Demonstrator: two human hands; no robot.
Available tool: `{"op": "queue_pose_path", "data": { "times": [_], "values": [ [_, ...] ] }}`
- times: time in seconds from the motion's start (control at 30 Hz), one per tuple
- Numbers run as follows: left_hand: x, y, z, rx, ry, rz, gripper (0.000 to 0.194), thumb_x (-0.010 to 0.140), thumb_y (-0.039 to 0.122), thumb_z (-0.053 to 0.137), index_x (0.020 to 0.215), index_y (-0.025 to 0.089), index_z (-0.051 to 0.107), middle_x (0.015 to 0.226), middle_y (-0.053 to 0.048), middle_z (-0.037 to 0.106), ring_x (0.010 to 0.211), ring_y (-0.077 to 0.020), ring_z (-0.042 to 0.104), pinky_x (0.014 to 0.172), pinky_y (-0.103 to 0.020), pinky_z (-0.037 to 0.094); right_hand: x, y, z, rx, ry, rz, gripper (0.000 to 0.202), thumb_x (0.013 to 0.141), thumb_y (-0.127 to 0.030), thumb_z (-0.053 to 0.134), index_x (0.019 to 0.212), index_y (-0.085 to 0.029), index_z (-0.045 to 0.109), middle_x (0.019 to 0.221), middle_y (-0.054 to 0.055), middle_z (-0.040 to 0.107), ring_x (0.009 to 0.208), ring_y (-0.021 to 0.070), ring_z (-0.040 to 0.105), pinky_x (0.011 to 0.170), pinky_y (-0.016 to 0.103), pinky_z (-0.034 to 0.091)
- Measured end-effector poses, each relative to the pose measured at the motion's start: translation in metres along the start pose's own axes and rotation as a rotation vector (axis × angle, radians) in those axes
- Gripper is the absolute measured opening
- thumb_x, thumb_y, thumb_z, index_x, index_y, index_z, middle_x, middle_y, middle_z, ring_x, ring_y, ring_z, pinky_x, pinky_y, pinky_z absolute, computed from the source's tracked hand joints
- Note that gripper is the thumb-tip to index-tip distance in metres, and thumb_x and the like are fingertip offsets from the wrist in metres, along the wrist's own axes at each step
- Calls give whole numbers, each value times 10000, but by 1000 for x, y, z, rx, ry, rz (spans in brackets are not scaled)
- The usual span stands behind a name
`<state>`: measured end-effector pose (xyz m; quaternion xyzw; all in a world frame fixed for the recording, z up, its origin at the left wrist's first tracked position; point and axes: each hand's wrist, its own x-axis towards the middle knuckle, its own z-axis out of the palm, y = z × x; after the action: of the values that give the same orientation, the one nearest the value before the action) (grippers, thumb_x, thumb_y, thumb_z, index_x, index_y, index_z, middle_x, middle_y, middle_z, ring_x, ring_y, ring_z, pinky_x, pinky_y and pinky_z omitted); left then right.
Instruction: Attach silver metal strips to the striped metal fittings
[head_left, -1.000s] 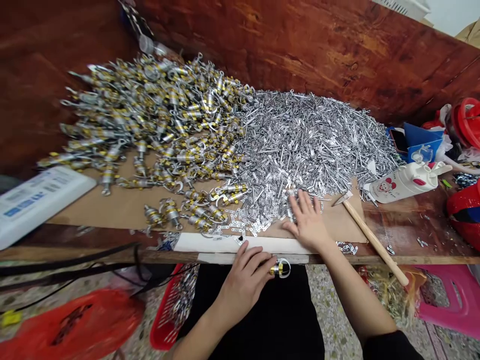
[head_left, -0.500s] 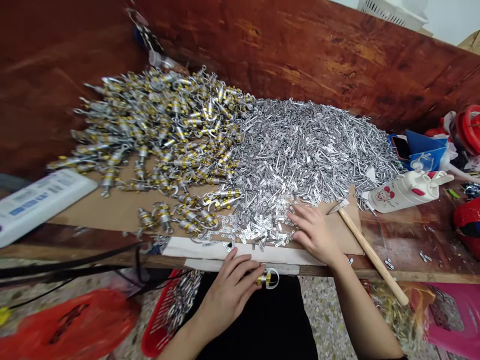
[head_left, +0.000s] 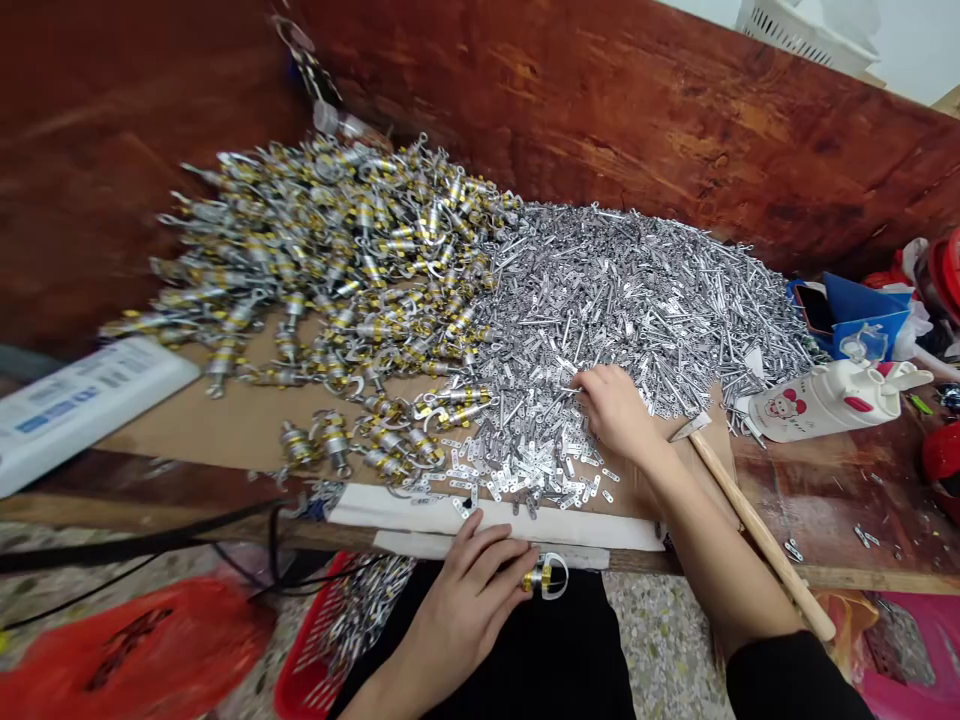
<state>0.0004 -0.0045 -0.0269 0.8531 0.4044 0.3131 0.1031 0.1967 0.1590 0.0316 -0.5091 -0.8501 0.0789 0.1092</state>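
One handheld fitting (head_left: 535, 579); basket (head_left: 304, 638) of parts (head_left: 367, 612)

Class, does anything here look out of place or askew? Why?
Yes: the pale wooden-handled hammer juts past the front edge of the brown wooden bench and might get knocked off. A few small silver metal strips lie right of the hammer, apart from the heap of silver metal parts.

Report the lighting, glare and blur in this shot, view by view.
Head view: the wooden board sinks into darkness at upper left and brightens toward the right; head view: small bright glints scatter over the heap of silver parts; head view: the printing on the white box is too blurred to read, while the left hand shows distinct fingers.
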Motion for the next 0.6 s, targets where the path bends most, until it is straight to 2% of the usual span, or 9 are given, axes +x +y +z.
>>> {"op": "queue_pose_path", "data": {
  "times": [0.13,0.23,0.3,0.37,0.43,0.47,0.5,0.53,0.6],
  "values": [
    [1,2,2,-34,55,-49,277,867,136,439,1095,209,578,948,-29,625,1012,-183,518,1056,-465,317,19,-8,13,-11,-66,-79,161,778,-36,531,792,-171,617,792,39,593,783,164,490,755,276,385],
    [0,2,3,-44,42,-56,289,849,132,458,1096,218,581,942,-29,626,1003,-188,524,1048,-474,328,25,8,2,-34,15,50,141,798,-68,513,739,-156,606,769,46,583,761,157,499,769,295,385],
    [-1,2,5,-55,55,-59,289,846,129,460,1094,216,582,944,-30,624,1005,-190,521,1050,-479,323,25,26,-18,-79,154,232,173,840,-85,431,861,-96,602,873,121,576,834,200,504,809,382,366],
    [-1,2,6,-67,71,-64,278,853,136,456,1089,210,584,947,-32,623,1007,-191,517,1052,-478,317,24,38,-39,-135,329,420,297,851,-86,383,1107,20,490,1097,271,480,995,301,456,841,511,312],
    [0,3,6,-67,80,-64,263,858,145,456,1078,204,589,946,-31,622,1001,-191,517,1049,-473,321,22,34,-49,-160,430,486,413,839,-80,405,1236,30,369,1217,303,392,1092,335,397,873,539,287],
    [1,3,5,-59,74,-61,259,858,149,461,1076,203,590,945,-30,623,995,-190,519,1045,-468,329,21,26,-48,-148,409,419,417,832,-66,414,1245,-22,381,1222,255,420,1099,307,405,894,504,301],
    [3,3,3,-47,62,-55,259,855,150,467,1078,203,589,943,-30,623,987,-188,522,1039,-464,339,21,14,-42,-123,339,282,388,832,-54,411,1218,-95,430,1189,183,478,1082,260,432,905,447,328],
    [4,3,1,-32,44,-45,262,851,150,475,1081,204,588,939,-29,623,976,-186,527,1032,-460,351,21,-1,-33,-90,232,95,359,835,-36,396,1156,-167,489,1120,104,539,1045,207,466,902,381,353],
    [6,4,-3,-7,0,-27,267,841,152,493,1086,206,586,936,-29,623,964,-185,535,1020,-454,371,23,-31,-9,-54,-5,-290,335,855,-37,382,1063,-243,545,1050,23,577,991,155,498,879,316,380]
  ]
}}
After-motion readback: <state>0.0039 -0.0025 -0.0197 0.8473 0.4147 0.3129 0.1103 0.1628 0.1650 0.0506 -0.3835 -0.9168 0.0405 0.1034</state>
